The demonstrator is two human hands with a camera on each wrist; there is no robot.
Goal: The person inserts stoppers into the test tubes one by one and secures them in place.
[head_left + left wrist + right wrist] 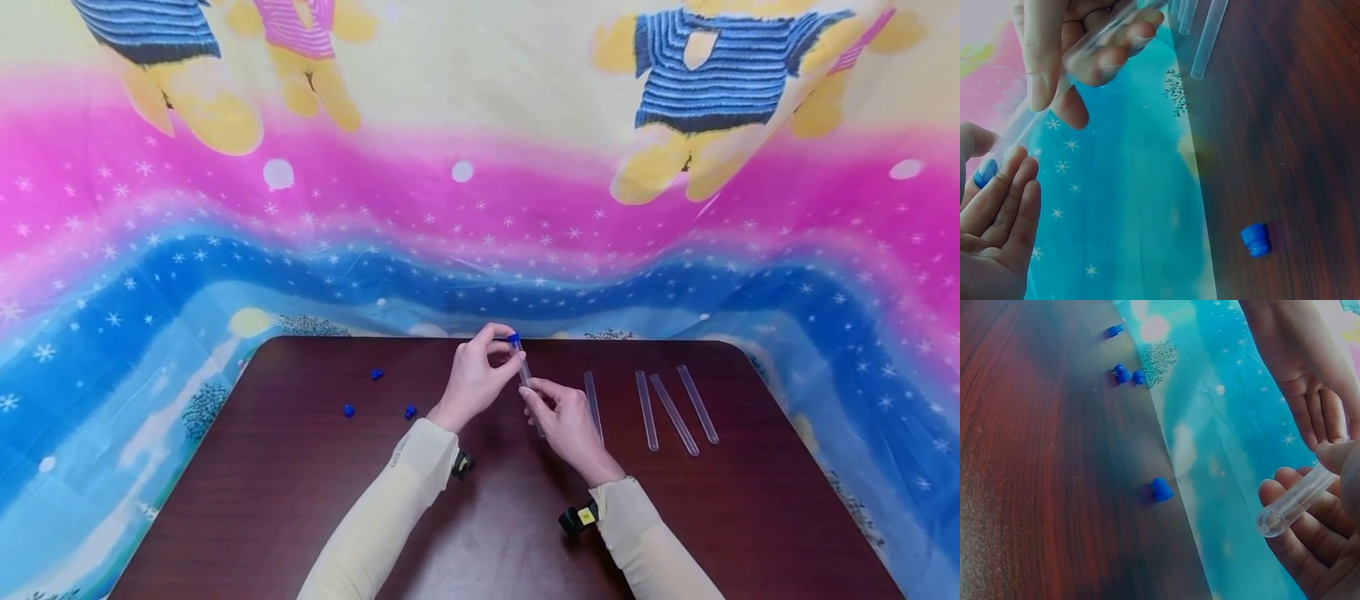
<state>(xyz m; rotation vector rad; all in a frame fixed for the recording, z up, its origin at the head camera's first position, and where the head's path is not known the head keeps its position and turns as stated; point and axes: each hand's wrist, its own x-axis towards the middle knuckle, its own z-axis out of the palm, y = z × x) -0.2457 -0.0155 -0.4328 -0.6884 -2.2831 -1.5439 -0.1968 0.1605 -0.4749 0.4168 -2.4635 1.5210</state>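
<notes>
Capping tube, seemingly: left hand pinches blue cap at tube's upper end, right hand grips tube lower down, above table. Next move likely calls for pressing cap home, tube steady.

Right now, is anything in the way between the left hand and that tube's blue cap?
Nothing visible. The left hand holds the tube right by its blue cap; the right hand grips lower down. Loose caps lie apart.

A clear tube slants, blue cap at one end.
</notes>
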